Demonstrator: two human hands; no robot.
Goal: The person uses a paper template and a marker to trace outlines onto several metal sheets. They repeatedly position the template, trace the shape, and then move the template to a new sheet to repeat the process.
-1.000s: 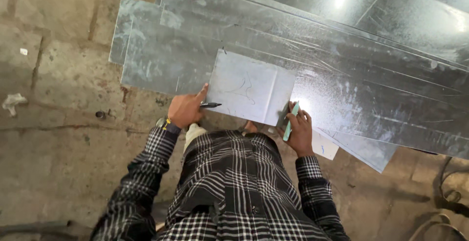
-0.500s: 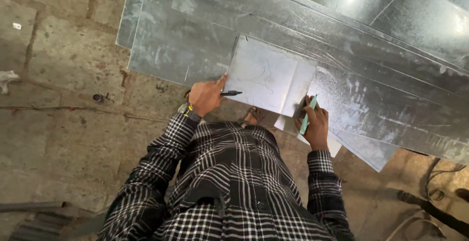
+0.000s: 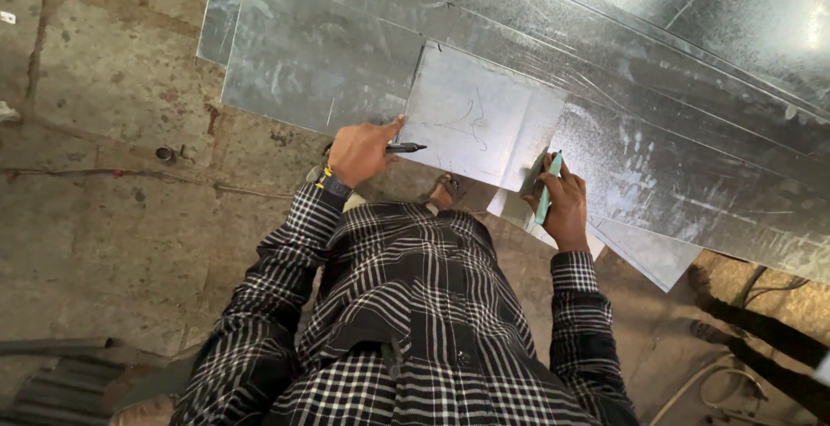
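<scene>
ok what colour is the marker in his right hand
Light green or teal; the marker lies along the right hand, seen best in the head view, the only one.

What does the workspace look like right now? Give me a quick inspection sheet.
Surface: rough concrete floor, stained, with long galvanised sheets stacked overlapping on it.
Job's things: small metal sheet piece lying on the stack, faint lines marked on it; black marker; green tool.
Clutter: small metal ring on the floor; offcut sheet corner; grey bars at lower left.
Grippers: left hand holds the marker at the piece's edge; right hand grips the green tool and the piece's corner.
Cables: hoses or cables at lower right.
Surroundings: nothing seen beyond floor and sheets.
</scene>
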